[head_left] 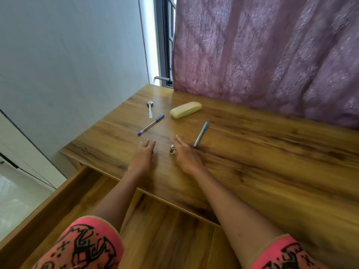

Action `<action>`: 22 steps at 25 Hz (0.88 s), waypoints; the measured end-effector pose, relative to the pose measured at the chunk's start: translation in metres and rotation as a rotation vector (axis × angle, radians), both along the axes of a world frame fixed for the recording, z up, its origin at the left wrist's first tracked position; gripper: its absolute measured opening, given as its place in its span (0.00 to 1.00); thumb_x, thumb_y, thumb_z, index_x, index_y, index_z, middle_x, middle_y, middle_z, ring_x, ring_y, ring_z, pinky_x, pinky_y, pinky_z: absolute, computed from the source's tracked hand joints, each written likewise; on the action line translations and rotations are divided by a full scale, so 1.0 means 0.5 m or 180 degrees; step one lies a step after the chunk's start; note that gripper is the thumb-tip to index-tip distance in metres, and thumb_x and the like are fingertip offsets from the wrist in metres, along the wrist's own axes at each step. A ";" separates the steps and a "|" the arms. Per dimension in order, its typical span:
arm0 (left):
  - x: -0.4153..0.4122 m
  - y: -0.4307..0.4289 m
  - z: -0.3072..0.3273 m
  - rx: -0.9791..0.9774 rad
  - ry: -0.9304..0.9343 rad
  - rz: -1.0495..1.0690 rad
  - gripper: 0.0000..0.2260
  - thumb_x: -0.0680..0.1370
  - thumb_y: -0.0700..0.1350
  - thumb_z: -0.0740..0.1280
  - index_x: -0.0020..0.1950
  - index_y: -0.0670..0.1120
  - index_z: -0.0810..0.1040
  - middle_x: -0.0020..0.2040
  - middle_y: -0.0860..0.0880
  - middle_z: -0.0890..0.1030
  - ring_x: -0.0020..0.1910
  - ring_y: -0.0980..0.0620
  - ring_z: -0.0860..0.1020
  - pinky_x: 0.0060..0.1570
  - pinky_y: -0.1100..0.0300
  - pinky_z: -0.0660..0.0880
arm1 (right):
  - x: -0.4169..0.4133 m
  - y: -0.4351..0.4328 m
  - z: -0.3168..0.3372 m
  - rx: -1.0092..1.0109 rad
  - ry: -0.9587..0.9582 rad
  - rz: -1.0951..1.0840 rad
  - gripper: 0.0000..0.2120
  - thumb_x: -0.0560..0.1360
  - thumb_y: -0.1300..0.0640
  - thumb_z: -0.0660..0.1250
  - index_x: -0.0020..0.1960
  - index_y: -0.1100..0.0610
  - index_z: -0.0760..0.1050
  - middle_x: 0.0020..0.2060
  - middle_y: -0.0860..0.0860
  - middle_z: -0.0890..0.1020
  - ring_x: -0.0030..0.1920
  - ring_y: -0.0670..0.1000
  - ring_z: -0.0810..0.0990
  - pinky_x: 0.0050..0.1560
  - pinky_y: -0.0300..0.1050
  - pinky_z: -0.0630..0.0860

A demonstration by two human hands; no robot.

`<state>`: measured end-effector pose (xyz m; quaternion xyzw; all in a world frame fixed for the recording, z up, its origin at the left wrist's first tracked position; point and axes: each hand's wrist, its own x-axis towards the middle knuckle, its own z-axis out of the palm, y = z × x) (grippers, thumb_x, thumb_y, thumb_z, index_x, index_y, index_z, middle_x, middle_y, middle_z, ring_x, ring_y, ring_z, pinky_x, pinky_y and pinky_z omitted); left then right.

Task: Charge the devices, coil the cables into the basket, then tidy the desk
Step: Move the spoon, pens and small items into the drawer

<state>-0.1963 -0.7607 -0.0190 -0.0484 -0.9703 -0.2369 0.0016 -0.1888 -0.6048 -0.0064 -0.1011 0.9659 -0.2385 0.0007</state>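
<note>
Both my hands lie over the wooden desk (252, 152) with fingers stretched forward and nothing held. My left hand (144, 153) is just short of a blue ballpoint pen (151, 125). My right hand (183, 152) wears a large ring on the thumb side and sits left of a light blue pen (201, 134). Farther back lie a metal spoon (150, 109) and a pale yellow glasses case (185, 110). No cables, devices or basket show in the head view.
An open wooden drawer (64, 193) juts out below the desk's front edge, under my forearms. A pink curtain (272, 55) hangs along the desk's far side, with a window frame (165, 45) and a grey wall (68, 65) to the left.
</note>
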 end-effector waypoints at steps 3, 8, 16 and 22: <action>-0.021 -0.002 -0.020 0.0013 0.0129 -0.0058 0.19 0.80 0.39 0.56 0.71 0.44 0.67 0.73 0.42 0.64 0.71 0.44 0.64 0.67 0.52 0.65 | -0.017 -0.002 -0.009 0.0374 0.0030 0.0109 0.27 0.77 0.70 0.52 0.74 0.53 0.60 0.75 0.54 0.58 0.73 0.56 0.59 0.69 0.50 0.60; -0.029 -0.014 -0.037 0.0096 0.0405 -0.0037 0.14 0.77 0.34 0.59 0.61 0.40 0.77 0.67 0.40 0.72 0.67 0.42 0.67 0.64 0.52 0.68 | -0.033 -0.002 -0.028 0.0266 0.0176 -0.0032 0.21 0.77 0.69 0.56 0.68 0.59 0.68 0.64 0.57 0.73 0.65 0.55 0.68 0.64 0.49 0.67; 0.154 -0.002 0.007 0.0802 0.0534 -0.0606 0.19 0.75 0.35 0.65 0.67 0.40 0.72 0.66 0.42 0.73 0.65 0.45 0.71 0.64 0.57 0.68 | 0.157 -0.017 -0.005 -0.0731 0.0382 -0.1248 0.19 0.77 0.58 0.63 0.66 0.60 0.70 0.59 0.53 0.74 0.59 0.51 0.72 0.57 0.39 0.67; 0.406 0.015 -0.037 0.1626 0.0509 -0.0933 0.15 0.74 0.41 0.70 0.61 0.44 0.78 0.58 0.54 0.74 0.59 0.56 0.73 0.61 0.62 0.70 | 0.492 -0.011 -0.063 -0.1174 0.0922 -0.2511 0.17 0.71 0.60 0.71 0.59 0.61 0.77 0.52 0.52 0.80 0.51 0.44 0.75 0.53 0.32 0.68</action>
